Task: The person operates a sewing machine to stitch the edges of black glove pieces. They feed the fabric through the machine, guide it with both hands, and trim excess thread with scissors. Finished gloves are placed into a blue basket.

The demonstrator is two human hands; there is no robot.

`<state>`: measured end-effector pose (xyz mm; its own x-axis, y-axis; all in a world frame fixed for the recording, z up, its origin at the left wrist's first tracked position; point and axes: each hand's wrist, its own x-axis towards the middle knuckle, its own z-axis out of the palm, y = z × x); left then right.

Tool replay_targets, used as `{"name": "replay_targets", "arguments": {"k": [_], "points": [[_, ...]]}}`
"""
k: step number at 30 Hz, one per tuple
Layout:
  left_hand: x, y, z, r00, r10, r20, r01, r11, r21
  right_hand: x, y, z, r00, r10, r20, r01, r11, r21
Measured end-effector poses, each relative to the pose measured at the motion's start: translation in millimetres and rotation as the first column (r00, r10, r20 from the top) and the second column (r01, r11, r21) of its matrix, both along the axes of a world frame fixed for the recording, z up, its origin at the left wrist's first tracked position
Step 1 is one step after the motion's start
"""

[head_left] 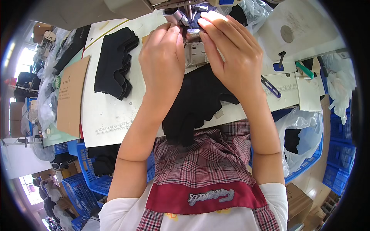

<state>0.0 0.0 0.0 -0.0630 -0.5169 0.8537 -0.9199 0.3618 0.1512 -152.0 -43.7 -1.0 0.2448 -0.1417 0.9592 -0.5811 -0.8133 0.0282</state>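
Both my hands are up at the needle area of a sewing machine (129, 8). My left hand (163, 57) is beside the metal cylinder left of the needle, its fingers bent and pressed together; what lies under the fingertips is hidden. My right hand (239, 54) reaches in from the other side with fingers stretched out, fingertips by a small dark cloth (195, 20) under the needle. Below my hands, a pile of black fabric pieces (196, 96) with scalloped edges hangs over the table's front edge. Another stack of scalloped black pieces (111, 63) lies to the left.
Blue-handled thread snips (271, 86) and a green-handled tool (304, 70) lie on the right of the white table (104, 119). Brown cardboard (71, 96) leans at the left. Blue crates (92, 169) and a clear plastic bag (308, 125) flank me below.
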Motion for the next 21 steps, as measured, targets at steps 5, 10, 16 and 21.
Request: {"name": "replay_targets", "arguments": {"k": [5, 10, 16, 21], "points": [[0.1, -1.1, 4.7, 0.999, 0.037, 0.014, -0.037, 0.998, 0.059, 0.1, 7.3, 2.6, 1.000, 0.016, -0.011, -0.014, 0.985, 0.173], [-1.4, -3.7, 4.3, 0.999, 0.048, -0.011, -0.047, 0.995, 0.086, 1.2, -1.6, -1.6, 0.999, 0.033, 0.022, -0.034, 0.996, 0.081], [4.8, -3.9, -7.6, 0.995, -0.018, -0.099, 0.016, 1.000, -0.023, 3.7, -2.8, -3.2, 0.998, 0.049, 0.036, -0.051, 0.997, 0.055], [8.7, 9.6, -19.6, 0.960, -0.120, -0.255, 0.102, 0.991, -0.083, 3.5, -5.6, -5.6, 0.995, 0.079, 0.061, -0.082, 0.996, 0.032]]}}
